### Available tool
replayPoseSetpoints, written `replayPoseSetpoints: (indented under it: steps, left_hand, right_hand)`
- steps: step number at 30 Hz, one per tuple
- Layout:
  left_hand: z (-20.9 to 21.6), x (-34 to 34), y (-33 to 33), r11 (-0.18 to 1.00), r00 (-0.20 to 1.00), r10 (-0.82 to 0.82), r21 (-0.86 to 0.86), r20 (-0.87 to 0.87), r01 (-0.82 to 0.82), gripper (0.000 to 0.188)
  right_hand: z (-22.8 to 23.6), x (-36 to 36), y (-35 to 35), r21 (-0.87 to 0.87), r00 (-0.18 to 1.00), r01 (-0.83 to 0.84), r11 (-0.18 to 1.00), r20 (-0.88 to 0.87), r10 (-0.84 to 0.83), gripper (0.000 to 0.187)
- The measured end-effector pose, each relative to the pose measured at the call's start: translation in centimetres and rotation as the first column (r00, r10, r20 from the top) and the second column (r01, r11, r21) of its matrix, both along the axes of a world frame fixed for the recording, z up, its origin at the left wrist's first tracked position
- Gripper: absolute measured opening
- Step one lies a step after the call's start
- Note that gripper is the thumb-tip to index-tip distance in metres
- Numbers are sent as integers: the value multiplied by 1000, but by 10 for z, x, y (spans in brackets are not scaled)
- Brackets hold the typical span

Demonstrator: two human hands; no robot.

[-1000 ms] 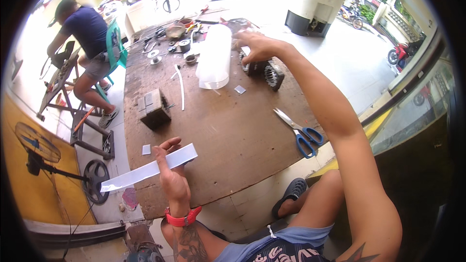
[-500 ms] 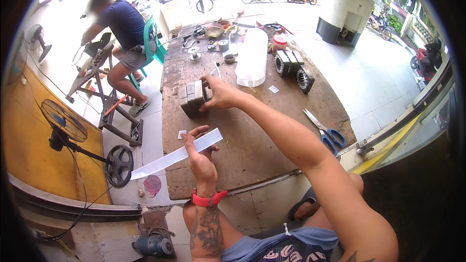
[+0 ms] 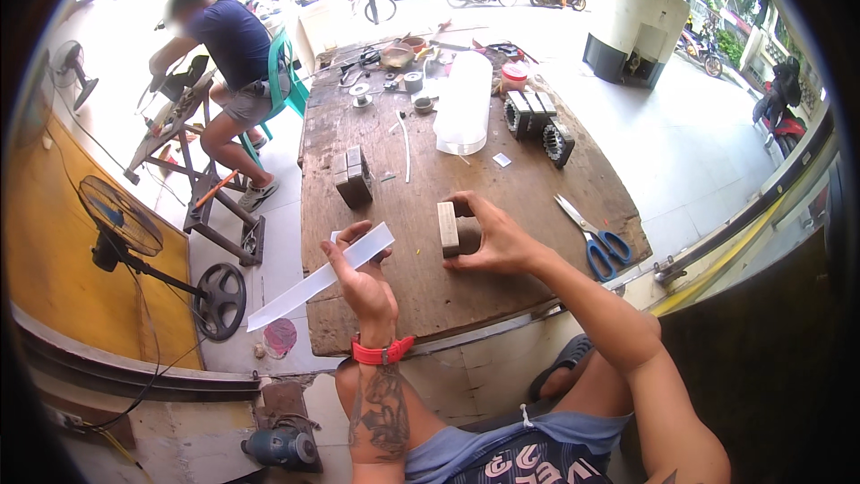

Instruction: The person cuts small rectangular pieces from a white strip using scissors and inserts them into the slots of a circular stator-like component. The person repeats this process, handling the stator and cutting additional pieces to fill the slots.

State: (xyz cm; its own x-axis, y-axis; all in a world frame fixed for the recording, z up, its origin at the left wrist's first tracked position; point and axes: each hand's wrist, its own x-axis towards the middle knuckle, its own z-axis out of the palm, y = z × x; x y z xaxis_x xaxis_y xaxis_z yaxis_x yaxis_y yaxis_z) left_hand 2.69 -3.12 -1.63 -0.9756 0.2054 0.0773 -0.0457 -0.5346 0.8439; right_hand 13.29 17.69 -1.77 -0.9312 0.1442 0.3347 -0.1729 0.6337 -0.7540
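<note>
A long strip of translucent white insulating sheet (image 3: 287, 298) lies slantwise through my left hand (image 3: 367, 291), pinched between thumb and fingers over the table's near left part. My right hand (image 3: 502, 244) grips a grey laminated stator core (image 3: 449, 230) from its right side, thumb below and fingers above, close to the tabletop; I cannot tell whether it touches. Beyond my left hand stand two similar cores (image 3: 354, 181) side by side. Farther right sit several cores with white-lined slots (image 3: 530, 115), one of them (image 3: 558, 143) set apart.
Blue-handled scissors (image 3: 595, 237) lie at the right of the wooden table (image 3: 421, 305). A rolled translucent sheet (image 3: 466, 103) and a red-lidded jar (image 3: 514, 77) stand farther back, near wire spools (image 3: 360, 95). A seated person (image 3: 224, 45) works at the left beside a fan (image 3: 116, 220).
My right hand has taken one core from the group at the left and brought it right and nearer. The strip has shifted slightly with my left hand.
</note>
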Motion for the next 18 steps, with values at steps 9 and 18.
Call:
replayPoseSetpoints:
  steps: [9, 18]
  left_hand:
    - [5, -15, -18, 988, 990, 134, 67, 51, -137, 62]
    - [9, -21, -24, 983, 983, 143, 103, 113, -154, 61]
  right_hand:
    - [20, -111, 48, 64, 975, 47, 997, 214, -60, 109]
    - [52, -179, -9, 508, 993, -41, 860, 116, -21, 128]
